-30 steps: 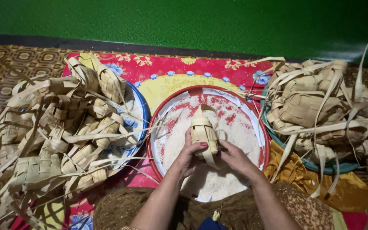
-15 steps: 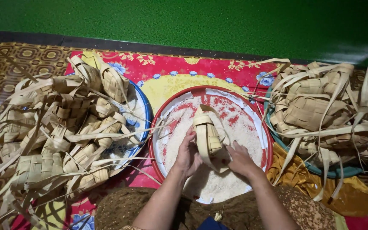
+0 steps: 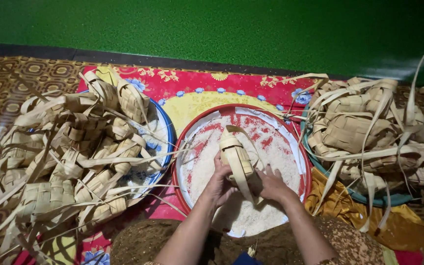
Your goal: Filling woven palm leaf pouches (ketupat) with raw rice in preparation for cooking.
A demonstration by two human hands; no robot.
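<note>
- Over the red-rimmed round tray at the centre, both hands hold one woven palm-leaf pouch, upright and slightly tilted, just above the white rice that covers the tray's floor.
- Left hand: fingers curled around the pouch's lower left side, gripping it.
- Right hand: fingers closed against the pouch's lower right side, with a loose leaf strip trailing down between the two hands.
- Blue-rimmed dish on the left: heaped with woven leaf pouches, their long strips spilling over its edge onto the patterned mat.
- Teal-rimmed basin on the right: piled with more woven pouches, strips sticking up and out.
- Red floral cloth lies under the tray, with a green wall behind.
</note>
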